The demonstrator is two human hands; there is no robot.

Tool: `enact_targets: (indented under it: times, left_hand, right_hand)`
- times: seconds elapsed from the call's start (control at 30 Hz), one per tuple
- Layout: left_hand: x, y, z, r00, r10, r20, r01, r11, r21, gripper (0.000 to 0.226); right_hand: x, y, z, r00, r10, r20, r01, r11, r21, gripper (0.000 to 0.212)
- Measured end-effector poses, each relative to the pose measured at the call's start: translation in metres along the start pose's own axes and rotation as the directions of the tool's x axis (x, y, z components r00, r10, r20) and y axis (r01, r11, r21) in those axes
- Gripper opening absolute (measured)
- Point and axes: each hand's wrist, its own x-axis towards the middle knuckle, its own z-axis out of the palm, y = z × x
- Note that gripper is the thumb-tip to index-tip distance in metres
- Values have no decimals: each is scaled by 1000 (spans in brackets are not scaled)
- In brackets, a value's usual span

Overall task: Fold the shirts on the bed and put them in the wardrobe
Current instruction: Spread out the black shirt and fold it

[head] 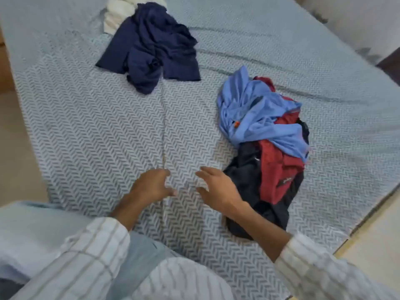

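My left hand [151, 185] and right hand [218, 187] hover empty, fingers spread, over the bed [97, 137]. Nothing looks folded: navy shirt [151, 46] and light-blue shirt [255, 113] lie crumpled.

Both arms reach forward from striped sleeves, forearms bare. The left hand [151, 185] is palm-down, fingers loosely curled, thumb pointing inward, holding nothing. The right hand [218, 187] is close beside it, apart, fingers spread and slightly bent, thumb pointing toward the left hand, also empty.
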Motion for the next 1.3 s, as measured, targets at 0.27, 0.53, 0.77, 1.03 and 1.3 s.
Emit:
enact_targets:
  times: [0.27, 0.53, 0.77, 1.03, 1.3]
  left_hand:
    - [13, 74, 39, 988, 129, 90, -115, 983, -140, 81]
    - [6, 101, 46, 970, 228, 83, -145, 820, -553, 48]
    - [-1, 104, -15, 975, 151, -160, -211, 432, -877, 25]
    - [-12, 119, -184, 762, 128, -634, -588, 547, -596, 21]
    - [-30, 190, -274, 653, 487, -579, -706, 669, -233, 25]
  right_hand:
    - [-33, 96, -32, 979, 155, -135, -201, 856, -476, 82]
    - [-11, 71, -58, 954, 59, -294, -69, 997, -23, 19]
    - [13, 13, -134, 816, 304, -491, 115, 748, 653, 15]
    - [29, 0, -202, 663, 423, -618, 188, 704, 684, 9]
    - [22, -14, -291, 768, -363, -528, 397, 916, -53, 66]
